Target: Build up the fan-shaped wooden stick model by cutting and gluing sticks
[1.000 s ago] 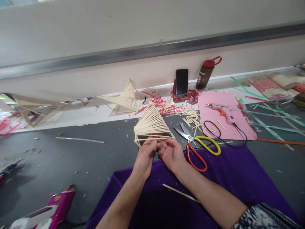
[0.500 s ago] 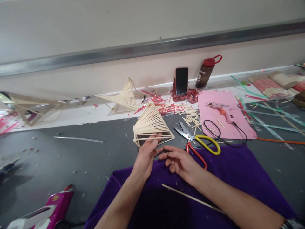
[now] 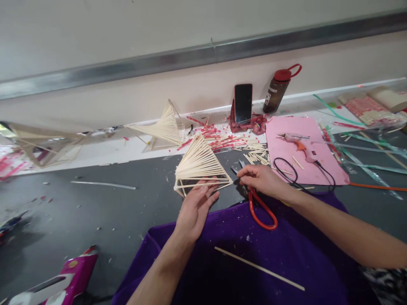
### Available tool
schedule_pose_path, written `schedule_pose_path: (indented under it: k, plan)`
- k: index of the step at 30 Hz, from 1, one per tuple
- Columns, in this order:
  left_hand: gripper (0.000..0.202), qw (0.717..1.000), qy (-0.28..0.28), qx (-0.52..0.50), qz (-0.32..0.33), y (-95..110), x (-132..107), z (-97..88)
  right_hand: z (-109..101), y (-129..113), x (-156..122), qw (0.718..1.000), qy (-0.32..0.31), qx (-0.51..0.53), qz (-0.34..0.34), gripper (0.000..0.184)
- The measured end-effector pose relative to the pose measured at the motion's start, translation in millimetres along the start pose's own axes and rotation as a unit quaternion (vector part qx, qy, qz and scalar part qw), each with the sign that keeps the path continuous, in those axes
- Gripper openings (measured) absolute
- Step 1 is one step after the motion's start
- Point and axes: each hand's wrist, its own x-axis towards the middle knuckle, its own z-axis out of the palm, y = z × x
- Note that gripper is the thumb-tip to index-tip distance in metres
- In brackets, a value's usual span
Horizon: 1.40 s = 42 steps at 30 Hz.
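Observation:
A fan-like model of thin wooden sticks (image 3: 203,159) stands on the grey table in front of me. My left hand (image 3: 194,212) reaches to its front bottom edge, fingers stretched out, some of them passing behind the lower bar. Just to the right, my right hand (image 3: 262,180) has its fingers drawn together over the pivot and blades of the scissors. The red handle (image 3: 263,214) of those scissors shows below the hand; their yellow handle is mostly covered. One loose wooden stick (image 3: 259,268) lies on the purple cloth (image 3: 222,279).
Behind are a second stick model (image 3: 163,127), a phone (image 3: 243,103) on a stand and a bottle (image 3: 276,91). A glue gun (image 3: 300,146) with its cord rests on pink sheeting (image 3: 282,127). Another magenta glue gun (image 3: 71,275) lies lower left, and a clear glue stick (image 3: 103,184) farther back.
My right hand has moved up and right from beside my left hand onto the scissors. My left hand stays at the model, its fingers a little more spread.

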Motion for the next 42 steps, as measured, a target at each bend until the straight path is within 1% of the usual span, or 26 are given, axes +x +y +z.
schedule_pose_path:
  k: [2, 4, 9, 14, 20, 25, 32, 37, 42]
  plan:
    - [0.029, 1.000, 0.003, -0.014, -0.003, 0, 2, 0.8, 1, 5, 13, 0.995, 0.009, -0.094, -0.040, 0.017]
    - [0.028, 1.000, 0.011, -0.021, -0.004, -1, 4, 1.2, 3, 6, 22, 0.987, 0.017, -0.148, -0.063, 0.018]
    - [0.029, 0.999, 0.025, -0.031, -0.004, -3, 8, -0.4, 5, 2, 35, 0.974, 0.004, -0.212, -0.084, 0.017]
    - [0.032, 0.998, 0.013, -0.055, -0.005, -6, 10, -2.0, 9, 0, 37, 0.960, -0.008, -0.266, -0.090, 0.020]
    - [0.030, 0.997, 0.015, -0.080, -0.002, -7, 10, -0.2, 19, 3, 39, 0.953, -0.011, -0.287, -0.093, 0.021]
    - [0.033, 0.996, 0.008, -0.088, 0.007, -7, 12, -0.6, 21, 2, 40, 0.951, -0.009, -0.296, -0.092, 0.021]
    - [0.035, 0.998, 0.005, -0.065, 0.010, -7, 15, -2.4, 24, -1, 41, 0.951, -0.015, -0.290, -0.106, 0.021]
    - [0.032, 0.999, 0.007, -0.034, 0.013, -8, 15, -3.7, 26, 1, 43, 0.957, -0.004, -0.272, -0.096, 0.018]
    - [0.033, 0.999, 0.027, 0.002, 0.031, -9, 14, -3.8, 26, 1, 45, 0.961, -0.002, -0.261, -0.089, 0.016]
